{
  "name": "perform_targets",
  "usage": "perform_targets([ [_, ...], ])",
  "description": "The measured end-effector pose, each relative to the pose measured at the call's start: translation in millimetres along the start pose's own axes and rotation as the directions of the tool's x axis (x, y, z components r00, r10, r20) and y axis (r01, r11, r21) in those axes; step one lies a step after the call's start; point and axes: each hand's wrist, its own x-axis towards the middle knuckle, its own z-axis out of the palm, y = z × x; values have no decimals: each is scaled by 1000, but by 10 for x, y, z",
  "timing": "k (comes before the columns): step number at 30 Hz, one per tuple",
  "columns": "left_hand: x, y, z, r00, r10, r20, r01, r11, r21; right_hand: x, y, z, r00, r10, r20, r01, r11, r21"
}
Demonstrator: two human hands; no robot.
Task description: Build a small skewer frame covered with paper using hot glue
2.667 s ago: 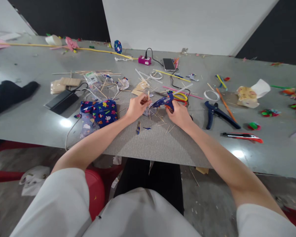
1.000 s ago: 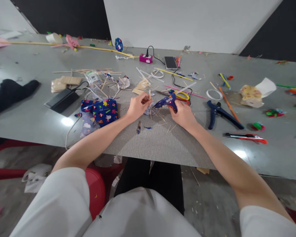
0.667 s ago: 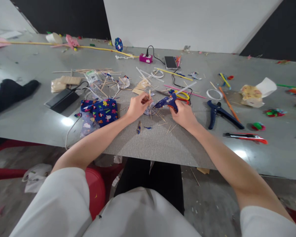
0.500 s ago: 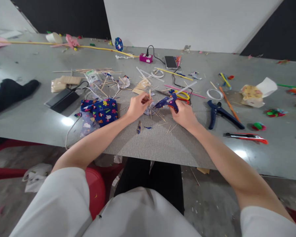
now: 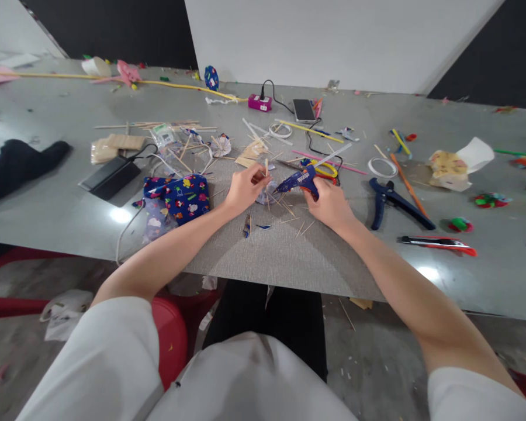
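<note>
My left hand (image 5: 244, 189) is closed in a pinch round a thin wooden stick (image 5: 266, 168) that stands upright over a small paper piece on the grey mat (image 5: 280, 251). My right hand (image 5: 328, 204) grips a blue hot glue gun (image 5: 294, 180), whose nozzle points left toward the foot of the stick. Loose toothpicks lie scattered about both hands.
A blue patterned pouch (image 5: 178, 198) lies left of my hands, a black power bank (image 5: 109, 176) beyond it. To the right lie blue cutters (image 5: 392, 202), a red utility knife (image 5: 436, 244) and white tape rings (image 5: 380, 168). A phone (image 5: 304, 110) and pink plug (image 5: 259, 103) sit far back.
Both hands stay at the same spot; the glue gun's nozzle has kept close to the stick, with only slight shifts of hand and view.
</note>
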Motion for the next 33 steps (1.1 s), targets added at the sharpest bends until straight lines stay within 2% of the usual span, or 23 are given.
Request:
perform_targets([
  [33, 6, -29, -3, 1000, -11, 5, 11, 1000, 5, 2, 23, -69, 999, -3, 36, 4, 1000, -30],
])
